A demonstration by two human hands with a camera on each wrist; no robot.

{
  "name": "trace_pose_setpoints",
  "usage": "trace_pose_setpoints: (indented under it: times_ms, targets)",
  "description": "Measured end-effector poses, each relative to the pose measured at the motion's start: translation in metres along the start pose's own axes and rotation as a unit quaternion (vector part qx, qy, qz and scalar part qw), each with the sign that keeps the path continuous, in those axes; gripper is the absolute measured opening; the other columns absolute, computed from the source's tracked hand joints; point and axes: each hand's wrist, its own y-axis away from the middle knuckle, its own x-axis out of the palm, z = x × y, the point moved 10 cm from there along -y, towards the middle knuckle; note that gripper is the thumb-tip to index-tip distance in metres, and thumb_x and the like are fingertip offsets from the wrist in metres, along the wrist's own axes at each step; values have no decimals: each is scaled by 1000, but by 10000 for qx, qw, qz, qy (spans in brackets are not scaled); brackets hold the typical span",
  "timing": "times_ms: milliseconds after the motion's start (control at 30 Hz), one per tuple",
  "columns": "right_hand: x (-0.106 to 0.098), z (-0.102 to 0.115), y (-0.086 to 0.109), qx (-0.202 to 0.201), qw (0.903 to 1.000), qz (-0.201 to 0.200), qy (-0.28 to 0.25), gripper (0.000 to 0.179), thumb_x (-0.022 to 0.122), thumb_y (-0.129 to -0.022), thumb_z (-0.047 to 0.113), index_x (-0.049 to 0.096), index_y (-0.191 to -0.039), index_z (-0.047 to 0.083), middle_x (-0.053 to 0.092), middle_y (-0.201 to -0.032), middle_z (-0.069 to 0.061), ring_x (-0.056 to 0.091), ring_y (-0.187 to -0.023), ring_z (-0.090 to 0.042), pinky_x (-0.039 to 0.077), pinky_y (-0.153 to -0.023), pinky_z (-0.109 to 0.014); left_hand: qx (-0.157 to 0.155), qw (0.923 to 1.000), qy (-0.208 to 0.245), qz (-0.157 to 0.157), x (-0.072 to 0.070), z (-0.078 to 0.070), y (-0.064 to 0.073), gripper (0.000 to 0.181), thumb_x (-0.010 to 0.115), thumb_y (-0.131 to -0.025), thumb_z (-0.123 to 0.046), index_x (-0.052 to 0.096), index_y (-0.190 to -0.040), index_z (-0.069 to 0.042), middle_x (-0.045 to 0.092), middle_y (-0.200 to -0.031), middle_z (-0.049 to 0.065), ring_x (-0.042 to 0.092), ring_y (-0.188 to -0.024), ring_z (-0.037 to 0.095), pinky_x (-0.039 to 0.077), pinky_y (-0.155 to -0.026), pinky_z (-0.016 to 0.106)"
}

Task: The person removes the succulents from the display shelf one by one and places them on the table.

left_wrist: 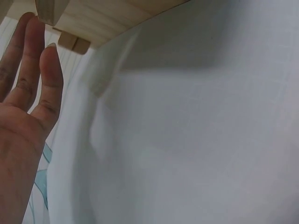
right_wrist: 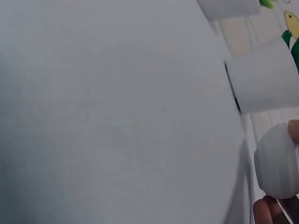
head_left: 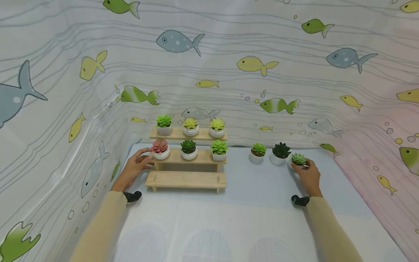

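Note:
My right hand [head_left: 310, 177] grips a small pale-green potted succulent [head_left: 298, 158], at the right end of a row on the table. In the right wrist view its ribbed white pot [right_wrist: 276, 163] sits between thumb and fingers. My left hand [head_left: 135, 168] is at the left end of a three-tier wooden stand [head_left: 186, 179]. Its fingers are loosely extended in the left wrist view, with fingertips right at the wood [left_wrist: 103, 21]. Just beside that hand in the head view, a pink succulent [head_left: 159, 147] in a white pot stands on the middle tier.
Beside the held plant stand a dark-green succulent [head_left: 280, 150] and a bright-green one [head_left: 258, 150], both in white pots. Several more potted succulents fill the top and middle tiers. Fish-patterned sheeting [head_left: 229, 47] rises behind the table [head_left: 203, 214] and at both sides.

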Motion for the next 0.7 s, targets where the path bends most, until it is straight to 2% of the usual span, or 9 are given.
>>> trace_pose_setpoints:
  times_ms: [200,433,700]
  targets:
    - [-7,-7,-15,153,9998,-139,-72,94,68,-96,52,26,-159,-3,44,-147,-31,46,-129,-42,39,-106,-55,-38,10000,-62,-21,-1,1,-2,47,67,-102,-37,52,-144,-23,66,-120,-1,67,-101,17,56,-87,39]
    - [-8,-14,-23,309,9994,-76,-155,94,66,-97,52,24,-160,-3,39,-153,-31,40,-134,-43,36,-109,-57,-3,10000,22,-47,-1,5,0,48,68,-101,-37,52,-144,-21,66,-119,-1,67,-101,19,56,-87,38]
    - [-8,-14,-26,477,9985,-51,-248,93,64,-98,52,22,-161,-2,34,-159,-28,39,-138,-43,35,-112,-57,-67,9999,-111,-95,-1,5,-2,54,69,-99,-43,50,-146,-22,64,-122,6,67,-104,24,56,-87,39]
